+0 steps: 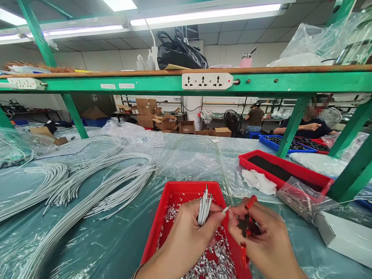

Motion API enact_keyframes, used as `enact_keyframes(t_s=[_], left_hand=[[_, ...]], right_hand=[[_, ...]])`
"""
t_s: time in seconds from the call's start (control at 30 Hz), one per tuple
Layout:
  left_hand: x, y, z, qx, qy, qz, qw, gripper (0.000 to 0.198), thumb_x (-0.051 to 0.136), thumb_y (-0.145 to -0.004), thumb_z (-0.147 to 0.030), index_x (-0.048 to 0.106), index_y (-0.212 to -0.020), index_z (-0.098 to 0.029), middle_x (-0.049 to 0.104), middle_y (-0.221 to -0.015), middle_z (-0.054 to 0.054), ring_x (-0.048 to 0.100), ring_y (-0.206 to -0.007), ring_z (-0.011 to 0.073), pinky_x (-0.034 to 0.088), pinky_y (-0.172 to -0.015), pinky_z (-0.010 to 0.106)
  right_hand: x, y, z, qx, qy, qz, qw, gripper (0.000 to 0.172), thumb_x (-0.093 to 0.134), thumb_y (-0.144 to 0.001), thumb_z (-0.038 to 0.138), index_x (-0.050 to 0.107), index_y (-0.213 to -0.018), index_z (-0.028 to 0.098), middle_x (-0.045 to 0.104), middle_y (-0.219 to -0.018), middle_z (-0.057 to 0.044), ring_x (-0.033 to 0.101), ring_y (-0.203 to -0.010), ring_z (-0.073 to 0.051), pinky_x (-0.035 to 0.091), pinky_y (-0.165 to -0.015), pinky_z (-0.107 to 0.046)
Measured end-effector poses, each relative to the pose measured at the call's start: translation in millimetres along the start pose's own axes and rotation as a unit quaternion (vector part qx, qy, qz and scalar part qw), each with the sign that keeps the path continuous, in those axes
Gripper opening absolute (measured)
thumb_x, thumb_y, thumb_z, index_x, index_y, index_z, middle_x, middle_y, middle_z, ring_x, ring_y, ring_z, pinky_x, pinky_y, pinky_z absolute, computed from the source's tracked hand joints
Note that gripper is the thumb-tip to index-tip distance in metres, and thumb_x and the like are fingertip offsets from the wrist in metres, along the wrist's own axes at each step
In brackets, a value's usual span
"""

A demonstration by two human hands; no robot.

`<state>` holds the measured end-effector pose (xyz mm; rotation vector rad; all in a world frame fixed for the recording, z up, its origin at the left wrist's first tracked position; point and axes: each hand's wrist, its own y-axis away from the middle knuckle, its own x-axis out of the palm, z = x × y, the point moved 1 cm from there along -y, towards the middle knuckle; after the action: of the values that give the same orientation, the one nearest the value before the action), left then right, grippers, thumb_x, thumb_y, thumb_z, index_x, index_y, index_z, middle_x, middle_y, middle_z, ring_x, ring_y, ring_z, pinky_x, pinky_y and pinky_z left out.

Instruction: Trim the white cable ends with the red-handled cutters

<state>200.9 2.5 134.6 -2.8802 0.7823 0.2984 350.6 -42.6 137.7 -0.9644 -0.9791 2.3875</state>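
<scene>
My left hand (193, 228) is closed round a bunch of white cables (205, 207), their cut ends pointing up. Between its thumb and forefinger one cable end sticks out to the right. My right hand (261, 232) holds red-handled pliers (247, 226) in its palm, and its thumb and fingertip pinch at the tip of that single cable. Both hands are over a red tray (165, 193) strewn with small silvery scraps (213, 255). What exactly the right fingertips grip at the cable tip is too small to make out.
Bundles of white cables (116, 182) lie on the plastic-covered table at left. Right are a red bin (286, 170), white tissue (258, 181), a bag of thin metal pieces (296, 199) and a white box (345, 236). Green shelf posts (293, 126) stand ahead; a person (308, 120) sits beyond.
</scene>
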Motion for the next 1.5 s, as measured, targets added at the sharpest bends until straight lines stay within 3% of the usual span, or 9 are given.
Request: enact_keyframes(t_s=[0.3,0.43,0.57,0.63,0.7,0.8,0.93,1.27,1.5], left_hand=[[-0.6,0,-7,0.125,-0.121,-0.122,0.977,0.021,0.05,-0.083,-0.032,0.06,-0.079,-0.014,0.053,-0.067,0.002,0.048,-0.057,0.0074,0.036,-0.053,0.021],[-0.8,-2,-10,0.006,0.107,-0.003,0.994,0.031,0.055,-0.08,-0.042,0.052,-0.078,-0.011,0.049,-0.048,-0.002,0.045,-0.041,0.0044,0.032,-0.045,0.016],[-6.6,-2,-12,0.011,0.211,0.056,0.976,0.036,0.055,-0.082,-0.042,0.049,-0.066,-0.01,0.047,-0.041,-0.001,0.044,-0.037,0.0027,0.03,-0.044,0.014],[-10.6,-2,-11,0.012,0.23,0.053,0.972,0.036,0.054,-0.083,-0.04,0.049,-0.065,-0.01,0.046,-0.041,-0.002,0.043,-0.036,0.002,0.028,-0.044,0.013],[-14.0,-2,-10,0.009,0.238,0.043,0.97,0.035,0.052,-0.085,-0.038,0.049,-0.065,-0.01,0.045,-0.041,-0.003,0.042,-0.035,0.001,0.026,-0.045,0.014],[-17.2,-2,-8,0.023,0.237,0.032,0.971,0.035,0.051,-0.086,-0.038,0.049,-0.065,-0.01,0.042,-0.04,-0.004,0.039,-0.034,-0.0001,0.023,-0.045,0.014],[-18.2,-2,-8,0.022,0.207,0.038,0.977,0.037,0.05,-0.086,-0.043,0.048,-0.067,-0.011,0.042,-0.039,-0.004,0.038,-0.033,0.0003,0.021,-0.042,0.015],[-16.9,0,-11,0.001,0.161,0.038,0.986,0.039,0.051,-0.084,-0.047,0.048,-0.067,-0.012,0.042,-0.037,-0.004,0.034,-0.033,0.0002,0.022,-0.043,0.017],[-17.9,-2,-11,0.005,0.163,0.038,0.986,0.039,0.053,-0.082,-0.047,0.047,-0.066,-0.012,0.04,-0.04,-0.005,0.035,-0.032,0.0004,0.018,-0.039,0.017]], right_hand=[[5,0,15,0.091,-0.043,0.0,0.995,0.012,0.045,-0.068,0.018,0.053,-0.059,0.014,0.045,-0.056,0.003,0.039,-0.05,-0.005,0.031,-0.049,-0.017],[2,-6,9,0.152,-0.077,0.048,0.984,0.015,0.052,-0.072,0.024,0.058,-0.064,0.013,0.047,-0.056,0.001,0.038,-0.051,-0.006,0.031,-0.049,-0.017],[-9,-10,-9,0.189,-0.17,0.177,0.951,0.031,0.062,-0.073,0.031,0.059,-0.098,0.013,0.048,-0.066,0.001,0.042,-0.056,-0.005,0.04,-0.052,-0.013],[-15,-9,-15,0.183,-0.207,0.2,0.94,0.046,0.062,-0.075,0.032,0.052,-0.117,0.016,0.052,-0.075,-0.001,0.049,-0.063,-0.007,0.046,-0.059,-0.014],[-19,-9,-19,0.17,-0.205,0.15,0.952,0.052,0.06,-0.076,0.036,0.049,-0.124,0.018,0.056,-0.079,-0.004,0.053,-0.067,-0.009,0.048,-0.062,-0.017],[-17,-11,-15,0.128,-0.135,0.076,0.98,0.054,0.061,-0.071,0.04,0.056,-0.119,0.016,0.058,-0.073,-0.006,0.056,-0.066,-0.014,0.049,-0.059,-0.021],[-10,-12,-7,0.09,-0.054,0.065,0.992,0.053,0.06,-0.07,0.042,0.059,-0.116,0.016,0.06,-0.072,-0.008,0.058,-0.07,-0.017,0.051,-0.061,-0.023],[-35,12,-23,-0.039,0.106,0.205,0.972,0.059,0.061,-0.067,0.036,0.048,-0.123,0.021,0.064,-0.085,-0.008,0.065,-0.067,-0.014,0.052,-0.056,-0.015],[-33,13,-24,-0.049,0.126,0.228,0.964,0.065,0.058,-0.072,0.037,0.033,-0.131,0.03,0.063,-0.091,-0.006,0.065,-0.073,-0.014,0.053,-0.058,-0.015]])
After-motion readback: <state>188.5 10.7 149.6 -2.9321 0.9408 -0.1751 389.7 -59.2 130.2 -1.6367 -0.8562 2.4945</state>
